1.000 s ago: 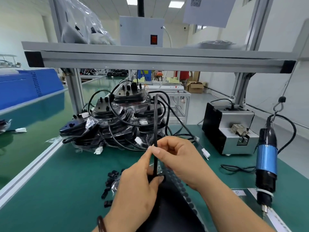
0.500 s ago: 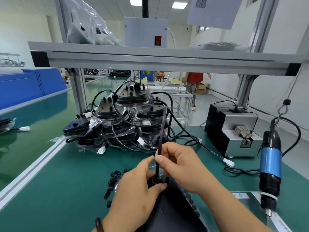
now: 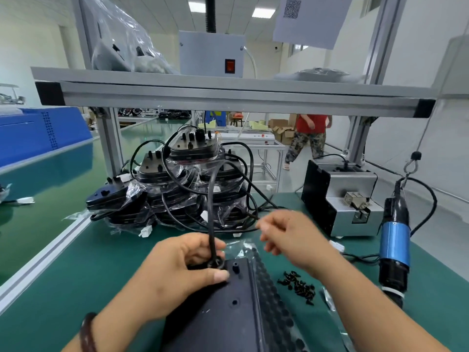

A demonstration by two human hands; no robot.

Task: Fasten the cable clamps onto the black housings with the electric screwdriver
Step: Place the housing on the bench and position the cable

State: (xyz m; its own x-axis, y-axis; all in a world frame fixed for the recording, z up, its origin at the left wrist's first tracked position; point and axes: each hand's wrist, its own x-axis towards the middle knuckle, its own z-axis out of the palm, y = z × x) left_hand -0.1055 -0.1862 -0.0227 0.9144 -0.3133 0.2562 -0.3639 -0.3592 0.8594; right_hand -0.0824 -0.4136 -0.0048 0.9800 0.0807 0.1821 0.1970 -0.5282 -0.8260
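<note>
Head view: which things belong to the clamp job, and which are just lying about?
In the job: black housing, its cable gripped by the left hand, loose screws, electric screwdriver, screw feeder, stacked housings.
Lying about: blue machine, switch box, bagged parts on the shelf.

Black housing [image 3: 228,316] lies nearest; cable [image 3: 211,212] rises from ring clamp [image 3: 215,263]. Blue screwdriver [image 3: 394,240] hangs right, tip down.

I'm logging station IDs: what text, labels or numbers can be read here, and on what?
No words or numbers are readable.
Hanging sheet: only a QR code, no legible text.
Grey box: a red switch, its marking too small to read.
</note>
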